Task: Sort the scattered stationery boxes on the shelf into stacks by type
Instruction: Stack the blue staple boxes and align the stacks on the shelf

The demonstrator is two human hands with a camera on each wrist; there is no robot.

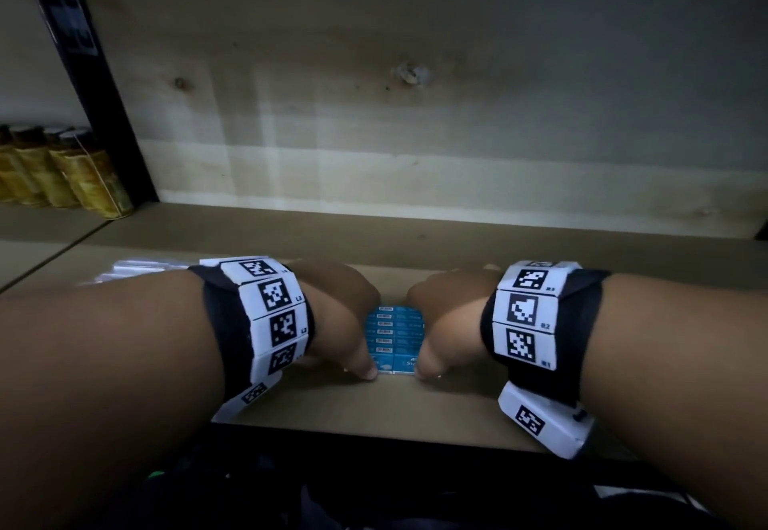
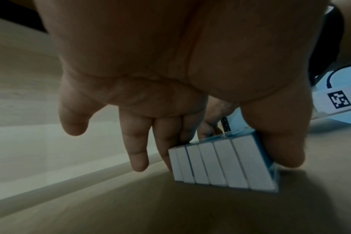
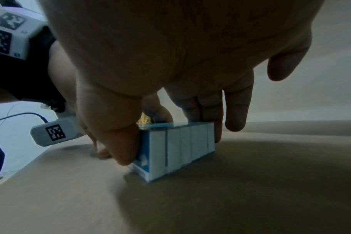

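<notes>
**A:** So where are we at? We've got the row of blue boxes (image 1: 395,340) standing on edge on the shelf (image 1: 374,400), close to its front edge and roughly mid-way along it. They're pressed side by side, barcoded faces up in the head view.

**B:** Yep, and we've got both hands clamped on it. Our left hand (image 1: 338,313) sits on the left end, thumb on the front face of the row and fingers (image 2: 168,137) curled down over the back. Little finger sticks out free, touching nothing.

**A:** Same on the other side. Our right hand (image 1: 451,313) has its thumb on the front corner and its fingers (image 3: 202,109) wrapped over the far end of the row. One finger hangs loose beside the boxes.

**B:** Bottom of the row looks like it's touching the shelf in both wrist views.

**A:** Other stuff: yellow jars (image 1: 62,172) at the far left on the next shelf bay, and something clear and plasticky (image 1: 137,269) lying behind our left wrist. Can't tell what that is.
</notes>
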